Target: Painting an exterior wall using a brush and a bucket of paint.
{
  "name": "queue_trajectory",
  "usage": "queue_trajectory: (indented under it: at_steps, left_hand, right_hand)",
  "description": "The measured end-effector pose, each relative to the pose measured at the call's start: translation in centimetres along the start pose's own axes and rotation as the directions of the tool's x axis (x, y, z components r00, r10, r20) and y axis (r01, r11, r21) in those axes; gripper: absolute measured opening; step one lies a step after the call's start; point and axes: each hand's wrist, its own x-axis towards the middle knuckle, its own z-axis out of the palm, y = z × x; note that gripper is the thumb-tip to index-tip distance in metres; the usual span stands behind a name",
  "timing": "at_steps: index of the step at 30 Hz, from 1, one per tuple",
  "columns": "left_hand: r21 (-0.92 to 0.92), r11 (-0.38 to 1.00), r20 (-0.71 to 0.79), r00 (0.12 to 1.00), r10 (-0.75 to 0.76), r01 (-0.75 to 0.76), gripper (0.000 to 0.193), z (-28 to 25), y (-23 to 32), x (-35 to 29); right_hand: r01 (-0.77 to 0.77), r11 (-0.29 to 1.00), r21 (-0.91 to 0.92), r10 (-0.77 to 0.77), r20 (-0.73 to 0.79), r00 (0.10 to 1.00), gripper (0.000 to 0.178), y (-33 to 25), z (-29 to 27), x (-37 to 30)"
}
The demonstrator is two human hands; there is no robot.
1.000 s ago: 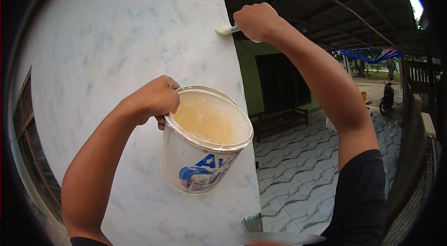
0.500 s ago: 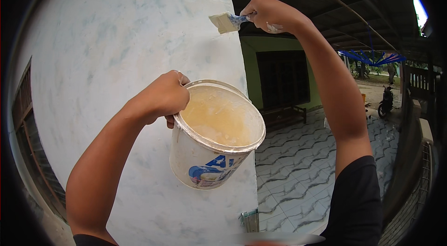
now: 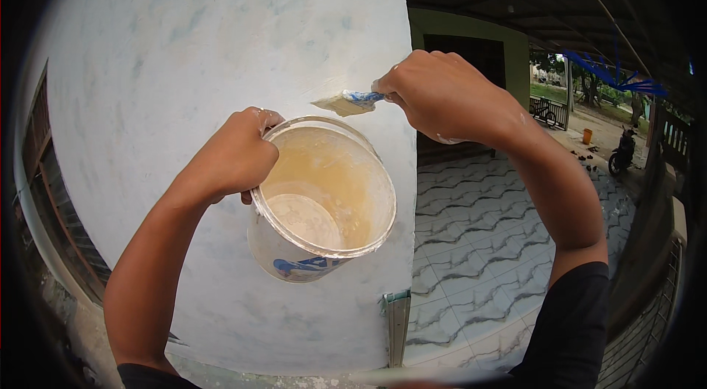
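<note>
Gripping the lip of a white plastic bucket (image 3: 269, 245), my left hand (image 3: 237, 152) is at nine o'clock, its fingers clamped on the rim at the bucket's ten o'clock. The bucket is just off centre toward seven o'clock, tilted so that its open mouth faces me. Its inner side is coated yellowish, with a paler round patch at the bottom; I cannot tell whether that patch is liquid or bare base. Blue print shows on the outside.

My right hand (image 3: 451, 98), at two o'clock, is closed around the handle of a flat paintbrush (image 3: 350, 100). The brush is at twelve o'clock, just above the bucket's far rim in my view. Its handle is blue and white, and its cream-coated bristles point toward nine o'clock. I cannot tell whether they touch the wall. Pale smears mark both my hands.

Behind the bucket, a white wall (image 3: 221, 43) with faint bluish-grey patches fills the side from seven to twelve o'clock. A dark-framed window (image 3: 66, 197) is at the nine o'clock edge. Beyond the wall's right edge, a tiled floor (image 3: 479, 242) with wavy grey lines spreads at four o'clock, and a green wall (image 3: 518, 80) stands at two. Farther off, toward three o'clock, are an orange pail (image 3: 587, 136) and a dark motorbike (image 3: 623, 150).
</note>
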Motion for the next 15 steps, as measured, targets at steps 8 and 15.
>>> queue_trajectory:
  at_steps: [8,15]
  left_hand:
    - [-0.044,0.998,-0.057,0.998,-0.039,0.036,0.047,0.2,-0.4,1.1]
    - [-0.12,0.987,-0.073,0.991,-0.114,0.105,0.043,0.2,-0.5,0.0]
  right_hand:
    - [0.061,0.997,-0.049,-0.063,-0.022,0.998,0.009,-1.1,0.6,-1.5]
    - [0.147,0.986,-0.082,-0.156,-0.13,0.979,0.025,-1.1,-2.5,-4.5]
